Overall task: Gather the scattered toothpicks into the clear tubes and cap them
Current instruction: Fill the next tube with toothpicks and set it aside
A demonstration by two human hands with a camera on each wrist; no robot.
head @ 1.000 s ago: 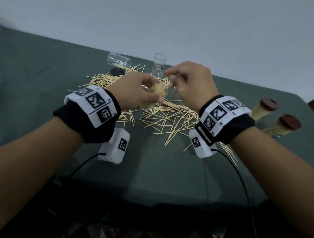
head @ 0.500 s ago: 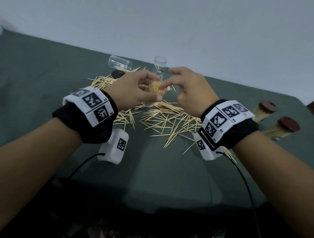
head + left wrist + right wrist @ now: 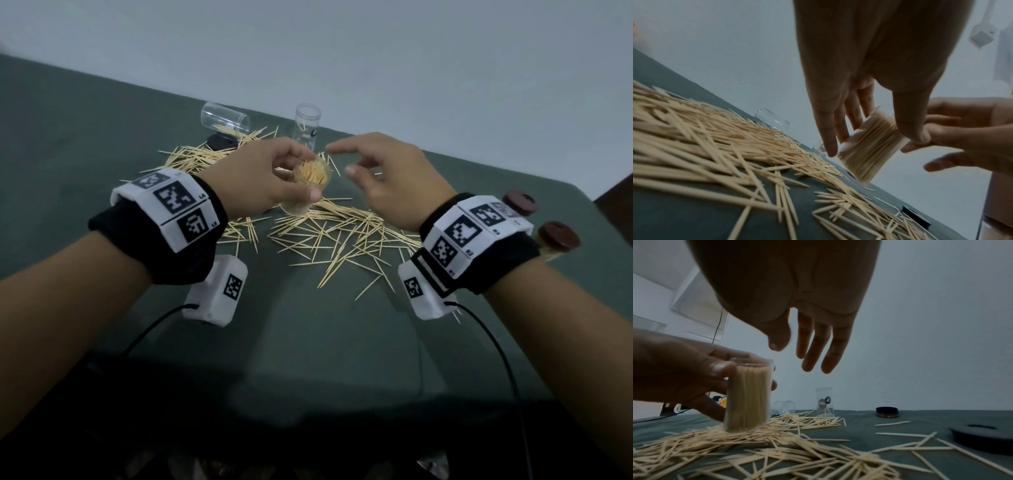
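Observation:
My left hand (image 3: 303, 176) grips a clear tube (image 3: 310, 186) packed full of toothpicks, uncapped, with its base down on the toothpick pile (image 3: 335, 236). The left wrist view shows the thumb and fingers curled round that tube (image 3: 869, 146). My right hand (image 3: 342, 159) hovers just right of the tube's mouth with relaxed, spread fingers and holds nothing. Seen from the right wrist, the right hand (image 3: 795, 355) hangs above and right of the tube (image 3: 748, 395). An empty tube (image 3: 224, 118) lies on its side at the back. Another tube (image 3: 307, 125) stands upright with a few picks inside.
Two filled tubes with brown caps (image 3: 519, 202) (image 3: 558, 236) lie at the right, behind my right wrist. One black cap (image 3: 221, 141) sits by the lying tube. Two more caps (image 3: 887, 412) (image 3: 982, 439) rest on the green table (image 3: 308, 342) to the right.
My right hand has come off the tube's mouth, opened and drawn back to the right. The left hand still holds the tube, now more upright on the pile.

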